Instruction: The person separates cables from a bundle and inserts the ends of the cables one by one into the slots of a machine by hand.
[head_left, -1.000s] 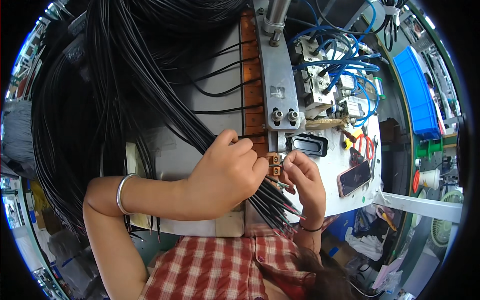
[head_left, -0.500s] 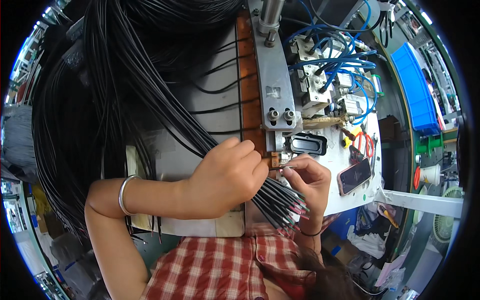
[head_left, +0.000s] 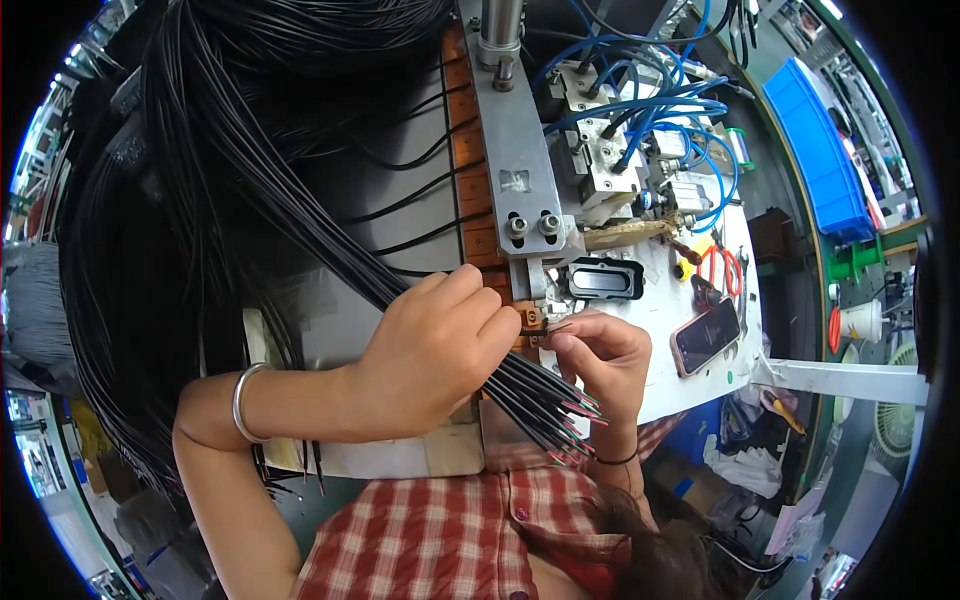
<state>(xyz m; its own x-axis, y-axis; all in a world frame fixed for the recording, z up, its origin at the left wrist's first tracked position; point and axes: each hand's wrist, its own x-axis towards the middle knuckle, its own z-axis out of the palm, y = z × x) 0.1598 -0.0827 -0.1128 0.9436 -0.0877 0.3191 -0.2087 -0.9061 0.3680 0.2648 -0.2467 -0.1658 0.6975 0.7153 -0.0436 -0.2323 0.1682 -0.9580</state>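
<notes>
Dozens of black cables lay slantwise under the left hand, its fingers curled closed on them. The right hand pinched one cable's end between thumb and forefinger, beside an orange block. Just beyond sat an oblong black tray; a blue bin stood farther right, contents unclear in both. White tabletop left room toward the phone. The cables' long axis pointed lower right, coloured tips near the table's front edge.
</notes>
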